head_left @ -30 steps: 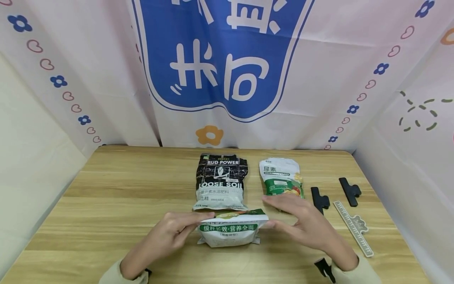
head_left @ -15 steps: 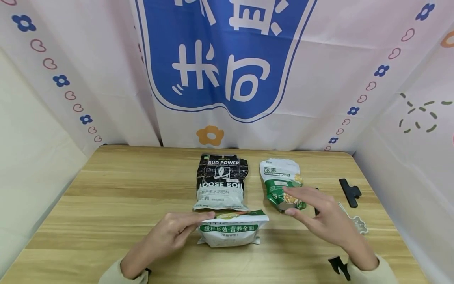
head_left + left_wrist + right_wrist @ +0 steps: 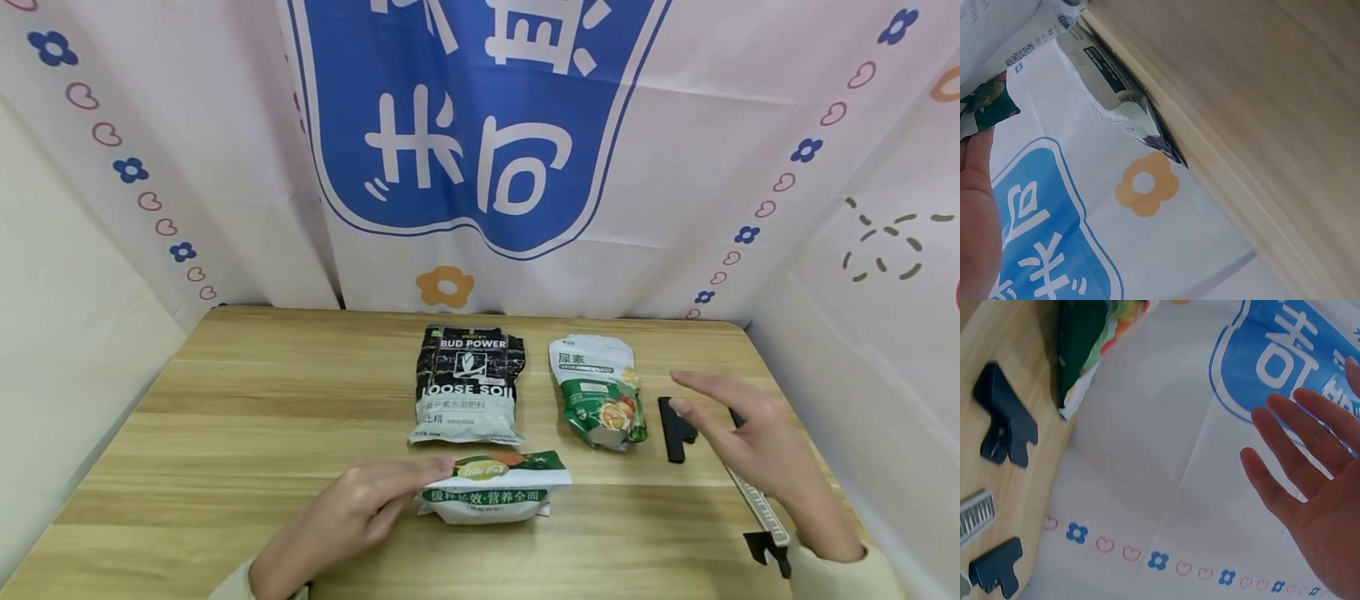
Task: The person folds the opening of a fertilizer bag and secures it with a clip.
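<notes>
A white and green fertilizer bag (image 3: 491, 498) stands near the front middle of the table, its top folded over. My left hand (image 3: 356, 508) pinches the left end of that fold, forefinger along the top and thumb below; in the left wrist view the fingers meet the bag's green edge (image 3: 997, 111). Fingers spread, my right hand (image 3: 765, 450) hovers above the right side of the table and holds nothing. Just left of it lies a black bag clip (image 3: 672, 432). The right wrist view shows a second black clip (image 3: 999, 565), mostly hidden by the hand in the head view.
Behind the folded bag lies a black and white "Loose Soil" bag (image 3: 468, 383). A white and green pouch (image 3: 596, 387) lies to its right. A long pale ruler-like strip (image 3: 759, 504) sits partly under my right forearm. A printed curtain (image 3: 675, 167) hangs behind the table.
My right hand has let go of the folded bag's right end and moved right, over the clips. My left hand stays at the bag, whose folded top has tipped lower toward me.
</notes>
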The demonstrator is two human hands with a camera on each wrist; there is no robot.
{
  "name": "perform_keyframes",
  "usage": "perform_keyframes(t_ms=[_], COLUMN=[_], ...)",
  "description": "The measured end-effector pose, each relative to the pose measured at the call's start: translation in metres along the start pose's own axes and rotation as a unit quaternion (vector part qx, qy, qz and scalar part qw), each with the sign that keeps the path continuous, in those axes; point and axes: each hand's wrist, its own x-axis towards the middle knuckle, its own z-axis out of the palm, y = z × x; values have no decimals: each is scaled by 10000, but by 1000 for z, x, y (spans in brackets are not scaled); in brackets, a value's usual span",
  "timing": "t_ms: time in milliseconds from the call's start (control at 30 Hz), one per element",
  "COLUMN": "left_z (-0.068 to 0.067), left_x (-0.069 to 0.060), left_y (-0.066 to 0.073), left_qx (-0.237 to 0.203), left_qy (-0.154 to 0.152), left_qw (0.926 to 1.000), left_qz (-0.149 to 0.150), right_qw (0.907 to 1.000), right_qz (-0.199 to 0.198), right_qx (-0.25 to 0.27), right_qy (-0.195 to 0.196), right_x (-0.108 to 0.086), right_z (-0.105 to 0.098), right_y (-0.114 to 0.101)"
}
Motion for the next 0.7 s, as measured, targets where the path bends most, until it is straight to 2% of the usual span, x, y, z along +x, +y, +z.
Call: perform_keyframes(t_ms=[33,200,333,500,700], left_z=[0,1,2,2,2], left_x=[0,2,3,3,3], left_y=[0,-5,-7,-9,-9], left_qx=[20,212,254,313,293], left_qy=[30,328,492,523,510], left_qw=[10000,9973,9940,9934,9936], left_qz=[42,626,941,972,968], right_qw=[9999,9971,9926,9783,9591], right_qz=[96,446,1010,1847,2521], right_qx=[-100,-576,-660,-862,-928], right_qy=[10,237,108,-386,-897], right_x=[0,1,-1,-5,-11], right_z=[-2,-9,-16,-27,-32], right_y=[3,19,36,56,76])
